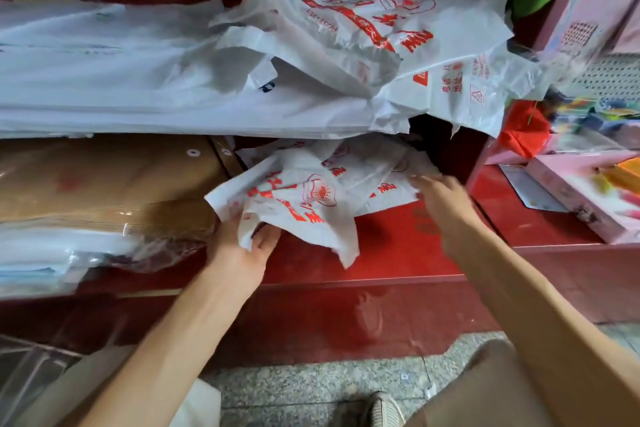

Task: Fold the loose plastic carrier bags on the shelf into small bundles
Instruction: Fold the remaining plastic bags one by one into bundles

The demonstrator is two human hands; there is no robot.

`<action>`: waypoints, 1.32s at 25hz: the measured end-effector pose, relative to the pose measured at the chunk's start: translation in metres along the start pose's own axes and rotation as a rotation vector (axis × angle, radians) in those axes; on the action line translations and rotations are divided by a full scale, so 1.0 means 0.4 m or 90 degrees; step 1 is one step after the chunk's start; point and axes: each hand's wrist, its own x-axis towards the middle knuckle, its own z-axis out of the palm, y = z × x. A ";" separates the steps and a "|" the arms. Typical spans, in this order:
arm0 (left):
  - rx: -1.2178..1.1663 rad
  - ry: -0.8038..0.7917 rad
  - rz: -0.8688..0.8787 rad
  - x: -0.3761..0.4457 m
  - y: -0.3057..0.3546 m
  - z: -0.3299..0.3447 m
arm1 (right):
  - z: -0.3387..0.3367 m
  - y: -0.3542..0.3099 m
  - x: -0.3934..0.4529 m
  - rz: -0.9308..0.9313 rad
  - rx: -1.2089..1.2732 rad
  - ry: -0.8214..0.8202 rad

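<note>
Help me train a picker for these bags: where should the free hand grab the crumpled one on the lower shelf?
The left hand already grips the crumpled bag's near left edge. I would take the far right edge, where the right hand reaches, coming from the right, fingers low along the red shelf. Opposite edges probably let it pull flat.

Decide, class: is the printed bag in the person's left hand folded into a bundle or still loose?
Still loose. The printed bag is crumpled and spread, corners hanging free, gripped at one edge by the left hand.
</note>
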 end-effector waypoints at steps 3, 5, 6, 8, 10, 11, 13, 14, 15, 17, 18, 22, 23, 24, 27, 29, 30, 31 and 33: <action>0.167 0.043 -0.027 0.002 -0.034 -0.031 | 0.066 -0.004 -0.053 0.295 0.048 -0.357; 0.263 0.019 -0.051 -0.015 -0.043 -0.044 | 0.107 0.002 -0.068 0.322 0.061 -0.435; 0.285 0.013 -0.054 -0.025 -0.043 -0.048 | 0.126 0.007 -0.071 0.308 0.108 -0.451; 0.337 0.019 -0.050 -0.035 -0.040 -0.059 | 0.153 0.011 -0.072 0.219 0.288 -0.476; 0.381 0.064 -0.041 -0.038 -0.035 -0.068 | 0.155 -0.003 -0.060 0.103 0.503 -0.429; 0.393 0.076 -0.037 -0.038 -0.034 -0.072 | 0.152 -0.012 -0.049 0.059 0.557 -0.376; 0.398 0.076 -0.023 -0.045 -0.030 -0.079 | 0.145 -0.019 -0.011 0.063 0.565 -0.268; 0.399 0.070 -0.012 -0.047 -0.026 -0.086 | 0.141 -0.013 0.006 0.108 0.538 -0.230; 0.400 0.057 -0.003 -0.050 -0.022 -0.091 | 0.136 -0.008 0.014 0.157 0.484 -0.210; 0.406 0.043 0.011 -0.058 -0.011 -0.099 | 0.128 0.004 0.017 0.215 0.341 -0.231; 0.415 0.043 0.018 -0.059 -0.005 -0.102 | 0.127 0.008 0.016 0.230 0.304 -0.245; 0.463 0.056 0.018 -0.066 0.001 -0.107 | 0.121 -0.012 0.045 0.139 0.370 -0.190; 0.479 0.060 0.023 -0.069 0.002 -0.110 | 0.120 -0.015 0.059 0.091 0.400 -0.160; 0.497 0.063 0.033 -0.068 0.002 -0.114 | 0.119 -0.012 0.074 0.059 0.408 -0.135; 0.529 0.083 0.070 -0.063 0.006 -0.124 | 0.111 0.002 0.069 0.023 0.181 -0.034; 0.487 0.089 0.041 -0.064 0.008 -0.123 | 0.115 0.004 0.049 -0.099 -0.111 0.022; 0.434 0.061 0.006 -0.068 0.006 -0.120 | 0.119 -0.002 0.029 -0.192 -0.230 0.028; 0.375 0.012 -0.033 -0.076 0.003 -0.114 | 0.120 -0.012 0.002 -0.270 -0.313 0.011; 0.312 -0.081 -0.084 -0.092 -0.008 -0.102 | 0.116 -0.031 -0.074 -0.362 -0.438 -0.080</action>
